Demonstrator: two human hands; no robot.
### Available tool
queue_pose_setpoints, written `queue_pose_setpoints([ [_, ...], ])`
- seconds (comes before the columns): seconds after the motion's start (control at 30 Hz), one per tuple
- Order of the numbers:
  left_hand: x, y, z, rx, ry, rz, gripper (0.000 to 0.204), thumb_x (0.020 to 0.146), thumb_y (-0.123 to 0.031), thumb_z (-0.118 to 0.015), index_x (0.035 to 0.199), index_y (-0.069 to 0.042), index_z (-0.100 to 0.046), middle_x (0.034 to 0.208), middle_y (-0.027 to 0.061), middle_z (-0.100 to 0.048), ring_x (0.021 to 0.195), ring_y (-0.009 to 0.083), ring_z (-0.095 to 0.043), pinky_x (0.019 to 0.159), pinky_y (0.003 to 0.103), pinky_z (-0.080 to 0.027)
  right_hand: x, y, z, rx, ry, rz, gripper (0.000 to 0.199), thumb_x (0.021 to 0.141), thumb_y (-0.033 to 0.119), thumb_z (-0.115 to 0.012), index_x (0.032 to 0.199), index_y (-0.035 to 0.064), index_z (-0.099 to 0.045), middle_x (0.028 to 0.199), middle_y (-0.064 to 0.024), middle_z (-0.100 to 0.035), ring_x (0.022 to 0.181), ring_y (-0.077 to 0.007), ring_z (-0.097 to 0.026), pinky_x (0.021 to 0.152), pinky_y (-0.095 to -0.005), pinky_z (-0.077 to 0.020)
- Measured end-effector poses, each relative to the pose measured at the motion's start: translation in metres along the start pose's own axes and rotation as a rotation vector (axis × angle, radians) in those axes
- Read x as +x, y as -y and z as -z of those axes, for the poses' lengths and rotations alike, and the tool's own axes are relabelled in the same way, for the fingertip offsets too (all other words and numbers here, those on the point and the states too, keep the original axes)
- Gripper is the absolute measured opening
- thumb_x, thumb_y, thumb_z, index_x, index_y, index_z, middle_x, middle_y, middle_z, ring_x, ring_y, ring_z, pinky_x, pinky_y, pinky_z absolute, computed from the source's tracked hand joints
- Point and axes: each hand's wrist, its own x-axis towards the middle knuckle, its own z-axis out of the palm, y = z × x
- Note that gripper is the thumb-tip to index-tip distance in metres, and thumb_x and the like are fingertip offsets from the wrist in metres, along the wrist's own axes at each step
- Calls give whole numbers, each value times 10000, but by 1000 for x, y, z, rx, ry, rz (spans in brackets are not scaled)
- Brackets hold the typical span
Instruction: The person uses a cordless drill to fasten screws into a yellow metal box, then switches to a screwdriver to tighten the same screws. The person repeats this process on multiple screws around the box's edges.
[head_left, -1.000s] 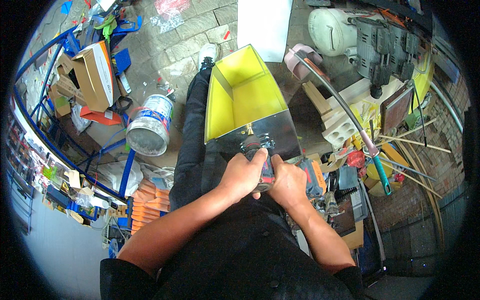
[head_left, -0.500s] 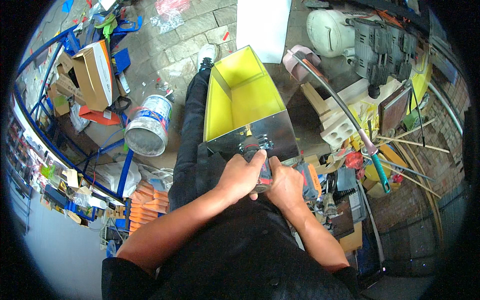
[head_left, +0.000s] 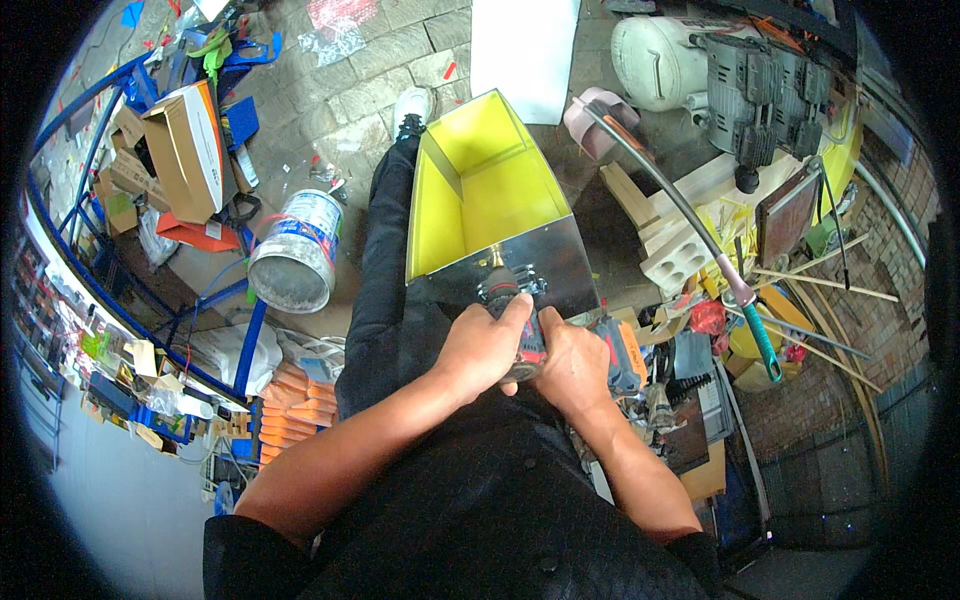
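Observation:
A cordless drill (head_left: 529, 343) with a red and dark body is gripped in both my hands, its nose pointing away from me. My left hand (head_left: 475, 350) wraps round the body from the left, thumb on top. My right hand (head_left: 572, 368) is closed round it from the right; its fingers are mostly hidden. An orange and black battery pack (head_left: 625, 360) shows just right of that hand. Ahead of the drill is an open metal box (head_left: 568, 255), yellow inside, shiny outside. The brass-coloured tip meets or nearly meets its near wall; I cannot tell whether it touches.
Left of my leg stands a white bucket (head_left: 295, 265). Beyond it are cardboard boxes (head_left: 190, 155) and a blue metal frame (head_left: 257, 345). To the right lie a hammer-like long tool (head_left: 690, 215), timber pieces (head_left: 675, 262) and a compressor tank (head_left: 650, 62). A white sheet (head_left: 525, 60) lies ahead.
The box and drill have shifted very slightly in view. My right hand has moved a touch, and both hands keep their grip on the drill.

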Motion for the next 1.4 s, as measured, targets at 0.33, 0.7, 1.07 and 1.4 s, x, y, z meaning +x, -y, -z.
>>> queue_pose_setpoints([
  [0.33, 0, -4, -2, -13, -7, 17, 644, 1050, -457, -586, 799, 128, -681, 674, 174, -684, 466, 266, -669, 384, 375, -547, 2, -7, -4, 29, 12, -34, 358, 791, 284, -793, 976, 53, -591, 813, -237, -723, 798, -454, -721, 708, -555, -556],
  [0.7, -2, -9, -4, 12, -6, 16, 648, 1055, -489, -571, 798, 96, -675, 684, 172, -682, 456, 261, -650, 376, 377, -526, 2, -9, -4, 31, -6, -21, 382, 789, 310, -804, 977, 55, -591, 800, -239, -719, 785, -459, -720, 695, -556, -553],
  [1.07, 1, -7, -4, 13, -13, 18, 621, 1059, -489, -571, 803, 66, -678, 690, 148, -677, 468, 243, -638, 370, 379, -520, 3, -6, 1, 57, -3, -15, 382, 774, 283, -819, 973, 57, -585, 804, -233, -718, 791, -461, -716, 694, -559, -547],
  [1.4, 0, -8, -3, 31, 5, 12, 636, 1062, -496, -559, 800, 70, -682, 686, 148, -677, 463, 250, -643, 376, 389, -523, 3, -8, -5, 42, 2, -20, 372, 792, 297, -802, 976, 60, -583, 805, -236, -718, 793, -463, -716, 693, -561, -548],
])
